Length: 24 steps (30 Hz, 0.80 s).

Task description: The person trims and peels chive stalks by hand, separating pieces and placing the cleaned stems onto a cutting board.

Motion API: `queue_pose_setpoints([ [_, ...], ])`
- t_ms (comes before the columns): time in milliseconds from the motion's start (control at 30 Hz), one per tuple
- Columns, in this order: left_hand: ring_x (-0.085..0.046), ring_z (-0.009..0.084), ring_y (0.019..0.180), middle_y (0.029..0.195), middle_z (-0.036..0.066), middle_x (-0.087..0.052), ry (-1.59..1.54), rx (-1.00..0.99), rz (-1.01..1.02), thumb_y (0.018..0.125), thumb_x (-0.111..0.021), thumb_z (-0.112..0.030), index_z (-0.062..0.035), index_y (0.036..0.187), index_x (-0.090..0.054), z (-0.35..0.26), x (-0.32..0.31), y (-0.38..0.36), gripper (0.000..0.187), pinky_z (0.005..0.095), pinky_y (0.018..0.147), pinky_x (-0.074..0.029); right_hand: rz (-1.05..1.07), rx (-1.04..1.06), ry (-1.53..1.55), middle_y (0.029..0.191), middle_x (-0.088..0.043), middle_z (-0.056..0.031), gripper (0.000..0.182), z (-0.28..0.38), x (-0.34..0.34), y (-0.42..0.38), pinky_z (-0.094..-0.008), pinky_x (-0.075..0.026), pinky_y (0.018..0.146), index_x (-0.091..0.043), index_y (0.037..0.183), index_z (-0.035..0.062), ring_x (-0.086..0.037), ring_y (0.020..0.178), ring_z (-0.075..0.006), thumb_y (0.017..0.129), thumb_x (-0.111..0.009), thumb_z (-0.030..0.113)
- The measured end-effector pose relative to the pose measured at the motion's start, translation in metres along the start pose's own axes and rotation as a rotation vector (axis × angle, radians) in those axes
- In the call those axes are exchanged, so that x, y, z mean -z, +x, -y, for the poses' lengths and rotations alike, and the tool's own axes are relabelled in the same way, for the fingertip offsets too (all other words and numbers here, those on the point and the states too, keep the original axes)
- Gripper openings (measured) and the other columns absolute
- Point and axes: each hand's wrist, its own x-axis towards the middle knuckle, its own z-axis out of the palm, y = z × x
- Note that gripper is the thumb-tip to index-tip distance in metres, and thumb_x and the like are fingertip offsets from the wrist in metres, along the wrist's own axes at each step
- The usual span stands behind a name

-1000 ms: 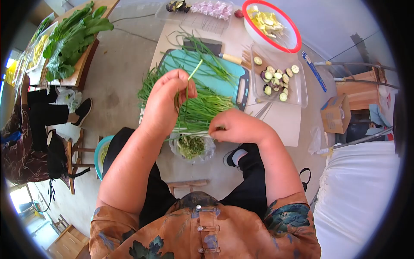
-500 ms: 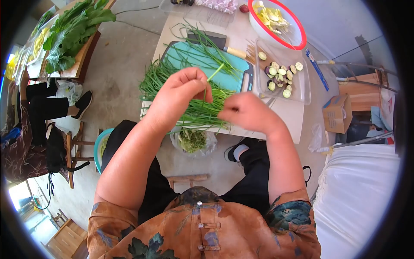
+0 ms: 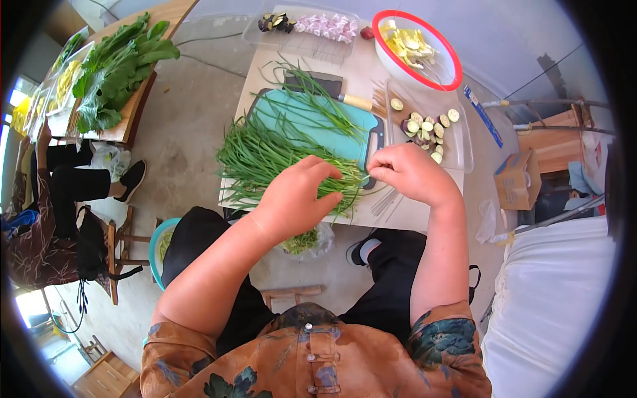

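Note:
A large heap of green chives lies across the near side of the table, with its pale stem ends toward the right. My left hand is over the near edge of these stems, thumb and fingers apart, with nothing seen held. At the stem ends, my right hand is closed in a pinch, and a thin pale chive end shows at its fingertips. Behind the heap is a teal cutting board with loose chives on it. A knife with a wooden handle lies along the board's far side.
Right of the board, a clear tray holds cut eggplant pieces beside thin skewers. A red-rimmed bowl and another clear tray stand farther back. Below the table edge hangs a bag of trimmings. At left, a person sits near leafy greens.
My left hand has come down from above the board onto the chives and opened, no longer pinching a stalk. My right hand has moved right to the stem ends.

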Motion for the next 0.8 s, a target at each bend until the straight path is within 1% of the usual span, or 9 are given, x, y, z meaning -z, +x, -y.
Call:
queue_pose_setpoints([
  [33,-0.064,0.0313,0.092,0.098,0.014,-0.067,0.001,-0.005,-0.001,0.083,-0.069,-0.015,-0.0034,0.108,-0.065,-0.003,0.003,0.0,0.028,0.0387,0.082,-0.051,-0.053,-0.052,-0.171,0.072,-0.063,-0.0141,0.017,-0.008,-0.002,0.001,-0.0369,-0.047,0.063,-0.07,0.088,0.0018,-0.06,0.066,-0.0271,0.084,-0.064,0.018],
  [100,-0.064,0.0304,0.094,0.1,0.015,-0.066,-0.204,0.006,0.383,0.084,-0.069,-0.016,-0.0042,0.11,-0.065,-0.006,0.007,0.001,0.029,0.0391,0.082,-0.051,-0.112,-0.107,-0.344,0.071,-0.063,-0.0147,0.017,-0.011,-0.002,0.004,-0.0371,-0.048,0.064,-0.069,0.087,0.0019,-0.06,0.065,-0.028,0.083,-0.064,0.018],
  [200,-0.064,0.0305,0.096,0.101,0.015,-0.066,-0.239,-0.028,0.713,0.087,-0.067,-0.022,-0.0043,0.112,-0.064,-0.006,0.001,-0.005,0.032,0.0395,0.084,-0.05,-0.143,-0.101,-0.253,0.073,-0.066,-0.0112,0.015,0.007,-0.01,0.023,-0.0347,-0.048,0.064,-0.068,0.095,0.0024,-0.061,0.066,-0.0228,0.088,-0.062,0.015],
  [233,-0.064,0.0306,0.096,0.101,0.015,-0.066,-0.237,-0.015,0.855,0.088,-0.066,-0.024,-0.0043,0.113,-0.064,-0.007,-0.002,-0.009,0.033,0.0397,0.084,-0.05,-0.281,-0.026,0.108,0.078,-0.068,-0.0089,0.015,0.018,-0.012,0.029,-0.0321,-0.048,0.065,-0.067,0.1,0.0029,-0.062,0.07,-0.0184,0.092,-0.059,0.013],
  [267,-0.064,0.032,0.098,0.103,0.014,-0.067,-0.172,-0.059,0.874,0.089,-0.065,-0.028,-0.0046,0.116,-0.063,-0.002,-0.007,-0.013,0.036,0.0415,0.085,-0.05,-0.412,0.052,0.472,0.084,-0.069,-0.0065,0.015,0.026,-0.014,0.036,-0.0294,-0.048,0.065,-0.066,0.104,0.0034,-0.063,0.074,-0.0141,0.096,-0.057,0.011],
  [433,-0.063,0.0344,0.103,0.106,0.015,-0.066,-0.052,-0.067,0.837,0.089,-0.064,-0.03,-0.0057,0.117,-0.062,-0.002,-0.009,-0.015,0.038,0.0443,0.089,-0.049,-0.745,0.289,0.913,0.106,-0.069,-0.006,0.02,0.016,-0.025,0.077,-0.0222,-0.048,0.069,-0.064,0.115,0.0041,-0.062,0.087,-0.0089,0.102,-0.051,0.011],
  [567,-0.062,0.0349,0.104,0.106,0.015,-0.066,0.002,-0.061,0.806,0.089,-0.063,-0.031,-0.0066,0.117,-0.062,-0.003,-0.005,-0.014,0.037,0.0452,0.09,-0.048,-0.73,0.122,1.066,0.116,-0.068,-0.0078,0.027,-0.027,-0.044,0.107,-0.0227,-0.048,0.071,-0.06,0.125,0.0038,-0.064,0.091,-0.0105,0.101,-0.055,0.015],
  [733,-0.062,0.0348,0.104,0.104,0.015,-0.065,0.077,-0.032,0.821,0.09,-0.063,-0.032,-0.008,0.117,-0.062,-0.002,-0.008,-0.016,0.036,0.0456,0.089,-0.049,-0.527,-0.458,1.16,0.116,-0.067,-0.0066,0.034,-0.138,-0.098,0.128,-0.0236,-0.049,0.07,-0.055,0.13,0.0033,-0.064,0.09,-0.0117,0.1,-0.054,0.018],
  [800,-0.062,0.0347,0.103,0.104,0.015,-0.065,0.093,-0.032,0.834,0.09,-0.063,-0.033,-0.0084,0.117,-0.062,-0.002,-0.008,-0.016,0.036,0.0457,0.088,-0.049,-0.533,-0.522,1.116,0.114,-0.067,-0.0062,0.034,-0.158,-0.104,0.124,-0.024,-0.049,0.069,-0.055,0.13,0.0032,-0.064,0.089,-0.0114,0.1,-0.053,0.017],
])
